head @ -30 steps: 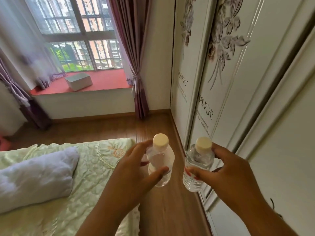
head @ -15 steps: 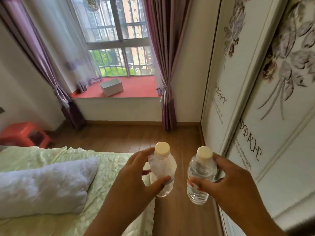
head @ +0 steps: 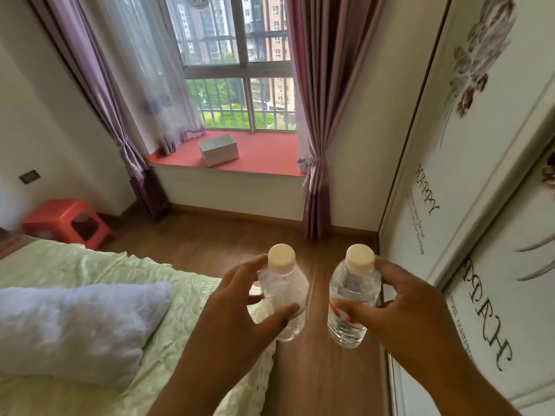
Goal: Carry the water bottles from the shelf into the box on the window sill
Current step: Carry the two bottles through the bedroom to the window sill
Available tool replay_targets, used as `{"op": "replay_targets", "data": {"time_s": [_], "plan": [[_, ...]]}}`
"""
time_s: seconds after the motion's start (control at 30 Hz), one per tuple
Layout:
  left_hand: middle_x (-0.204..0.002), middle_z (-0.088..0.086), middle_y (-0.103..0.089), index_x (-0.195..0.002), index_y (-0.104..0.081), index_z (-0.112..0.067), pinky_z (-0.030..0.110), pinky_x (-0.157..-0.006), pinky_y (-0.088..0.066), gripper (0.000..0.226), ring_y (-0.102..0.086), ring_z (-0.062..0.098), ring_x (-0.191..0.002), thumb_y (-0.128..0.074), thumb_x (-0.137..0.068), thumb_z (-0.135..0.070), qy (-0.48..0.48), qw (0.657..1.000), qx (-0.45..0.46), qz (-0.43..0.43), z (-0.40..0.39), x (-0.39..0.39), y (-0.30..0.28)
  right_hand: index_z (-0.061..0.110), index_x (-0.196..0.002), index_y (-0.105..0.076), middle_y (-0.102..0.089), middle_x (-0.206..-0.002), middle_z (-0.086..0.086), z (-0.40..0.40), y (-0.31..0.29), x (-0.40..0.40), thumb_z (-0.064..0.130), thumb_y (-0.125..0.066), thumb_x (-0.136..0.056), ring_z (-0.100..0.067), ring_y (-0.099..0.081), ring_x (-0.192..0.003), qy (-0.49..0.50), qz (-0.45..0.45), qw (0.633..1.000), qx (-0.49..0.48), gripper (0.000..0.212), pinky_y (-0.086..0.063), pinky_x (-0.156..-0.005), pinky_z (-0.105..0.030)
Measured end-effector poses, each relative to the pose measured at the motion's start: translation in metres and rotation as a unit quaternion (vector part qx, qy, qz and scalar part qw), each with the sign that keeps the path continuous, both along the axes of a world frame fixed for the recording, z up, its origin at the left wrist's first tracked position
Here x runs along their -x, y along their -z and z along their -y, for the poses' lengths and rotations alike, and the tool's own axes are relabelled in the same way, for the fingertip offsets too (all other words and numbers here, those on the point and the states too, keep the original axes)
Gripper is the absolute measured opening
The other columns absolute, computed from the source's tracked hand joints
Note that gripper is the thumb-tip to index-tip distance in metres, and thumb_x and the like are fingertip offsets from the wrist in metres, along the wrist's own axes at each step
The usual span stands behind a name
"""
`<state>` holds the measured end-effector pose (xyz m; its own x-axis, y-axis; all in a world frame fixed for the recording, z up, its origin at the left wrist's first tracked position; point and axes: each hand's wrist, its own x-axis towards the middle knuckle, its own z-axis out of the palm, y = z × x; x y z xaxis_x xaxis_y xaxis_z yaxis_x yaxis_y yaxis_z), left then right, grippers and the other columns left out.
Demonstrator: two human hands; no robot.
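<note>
I hold two small clear water bottles with cream caps upright in front of me, above the wooden floor. My left hand (head: 240, 307) grips the left bottle (head: 283, 291) around its body. My right hand (head: 399, 307) grips the right bottle (head: 353, 295) the same way. Far ahead, a white box (head: 218, 149) stands on the red window sill (head: 264, 157), well beyond both hands. No shelf is in view.
A bed (head: 105, 265) with a green cover and a white pillow (head: 72, 325) fills the lower left. A wardrobe (head: 468, 190) with flower print runs along the right. A strip of wooden floor (head: 210, 235) leads to the window. A red stool (head: 66, 220) stands at left; purple curtains (head: 324, 115) flank the sill.
The view has swung right and lifted, so the window and box sit nearer the centre and look closer. Both hands still hold their bottles the same way.
</note>
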<state>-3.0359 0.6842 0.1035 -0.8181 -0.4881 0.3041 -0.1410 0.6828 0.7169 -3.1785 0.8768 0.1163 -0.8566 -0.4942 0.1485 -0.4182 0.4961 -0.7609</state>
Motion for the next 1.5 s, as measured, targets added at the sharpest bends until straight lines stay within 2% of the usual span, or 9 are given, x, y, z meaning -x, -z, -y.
{"op": "replay_targets", "data": {"time_s": [0.33, 0.43, 0.53, 0.67, 0.83, 0.93, 1.2, 1.4, 1.5], "plan": [[-0.131, -0.03, -0.048, -0.124, -0.035, -0.063, -0.001, -0.072, -0.044, 0.073, -0.058, -0.013, -0.099, -0.073, -0.062, -0.071, 0.04, 0.999, -0.025, 0.013, 0.082, 0.115, 0.017, 0.034, -0.135, -0.057, -0.062, -0.114, 0.022, 0.066, 0.004, 0.094, 0.064, -0.072, -0.053, -0.001, -0.059, -0.092, 0.024, -0.01, 0.999, -0.028, 0.088, -0.038, -0.079, -0.006], [-0.126, -0.039, -0.043, -0.122, -0.036, -0.062, -0.004, -0.071, -0.041, 0.071, -0.053, -0.017, -0.098, -0.072, -0.062, -0.071, 0.056, 0.998, -0.018, 0.003, 0.113, 0.152, 0.011, 0.034, -0.136, -0.057, -0.064, -0.119, 0.019, 0.094, -0.002, 0.125, 0.065, -0.071, -0.054, 0.0, -0.056, -0.095, 0.04, -0.026, 0.998, -0.041, 0.089, -0.031, -0.071, 0.002], [-0.12, -0.045, -0.039, -0.121, -0.036, -0.061, -0.006, -0.067, -0.038, 0.07, -0.053, -0.022, -0.091, -0.073, -0.062, -0.069, 0.072, 0.997, -0.006, 0.003, 0.145, 0.186, 0.004, 0.034, -0.134, -0.058, -0.066, -0.12, 0.017, 0.121, -0.007, 0.152, 0.066, -0.07, -0.054, -0.001, -0.057, -0.091, 0.056, -0.042, 0.996, -0.047, 0.087, -0.03, -0.067, 0.003], [-0.129, -0.033, -0.048, -0.13, -0.037, -0.056, 0.002, -0.068, -0.041, 0.077, -0.057, -0.018, -0.091, -0.071, -0.064, -0.072, 0.085, 0.996, 0.018, 0.01, 0.183, 0.226, 0.002, 0.031, -0.131, -0.061, -0.068, -0.121, 0.015, 0.151, -0.002, 0.186, 0.064, -0.073, -0.055, -0.001, -0.06, -0.091, 0.064, -0.046, 0.996, -0.039, 0.083, -0.034, -0.069, 0.003], [-0.131, -0.032, -0.049, -0.128, -0.036, -0.06, 0.004, -0.072, -0.045, 0.076, -0.058, -0.021, -0.089, -0.073, -0.063, -0.071, 0.069, 0.998, 0.006, 0.014, 0.215, 0.267, 0.003, 0.033, -0.129, -0.062, -0.066, -0.11, 0.023, 0.185, -0.001, 0.232, 0.061, -0.078, -0.057, -0.001, -0.065, -0.085, 0.048, -0.034, 0.997, -0.043, 0.079, -0.04, -0.063, 0.002], [-0.131, -0.031, -0.049, -0.128, -0.037, -0.059, 0.005, -0.074, -0.046, 0.076, -0.06, -0.017, -0.091, -0.077, -0.063, -0.067, 0.051, 0.999, 0.002, 0.015, 0.233, 0.296, 0.008, 0.032, -0.13, -0.062, -0.067, -0.114, 0.02, 0.206, 0.008, 0.273, 0.054, -0.085, -0.06, 0.0, -0.064, -0.089, 0.023, -0.035, 0.998, -0.039, 0.077, -0.046, -0.074, -0.006], [-0.125, -0.037, -0.043, -0.128, -0.037, -0.056, -0.003, -0.067, -0.043, 0.074, -0.056, -0.022, -0.085, -0.078, -0.067, -0.063, -0.029, 0.999, 0.011, 0.019, 0.27, 0.384, 0.002, 0.036, -0.134, -0.059, -0.056, -0.104, 0.032, 0.272, 0.015, 0.4, 0.058, -0.085, -0.06, 0.022, -0.049, -0.077, -0.059, -0.043, 0.997, -0.009, 0.081, -0.035, -0.065, 0.005], [-0.123, -0.042, -0.042, -0.13, -0.038, -0.056, -0.001, -0.066, -0.045, 0.074, -0.054, -0.026, -0.094, -0.076, -0.068, -0.067, -0.101, 0.995, 0.014, 0.008, 0.29, 0.441, 0.001, 0.036, -0.138, -0.057, -0.068, -0.122, 0.018, 0.318, 0.014, 0.48, 0.053, -0.088, -0.062, 0.004, -0.06, -0.097, -0.126, -0.05, 0.991, 0.005, 0.083, -0.04, -0.076, 0.0], [-0.125, -0.036, -0.046, -0.133, -0.043, -0.05, 0.0, -0.07, -0.046, 0.076, -0.056, -0.022, -0.096, -0.078, -0.068, -0.067, -0.133, 0.991, 0.006, 0.015, 0.296, 0.458, 0.011, 0.035, -0.138, -0.058, -0.069, -0.12, 0.015, 0.336, 0.02, 0.509, 0.052, -0.088, -0.063, 0.0, -0.065, -0.099, -0.149, -0.04, 0.988, 0.008, 0.083, -0.051, -0.082, -0.012]]}}
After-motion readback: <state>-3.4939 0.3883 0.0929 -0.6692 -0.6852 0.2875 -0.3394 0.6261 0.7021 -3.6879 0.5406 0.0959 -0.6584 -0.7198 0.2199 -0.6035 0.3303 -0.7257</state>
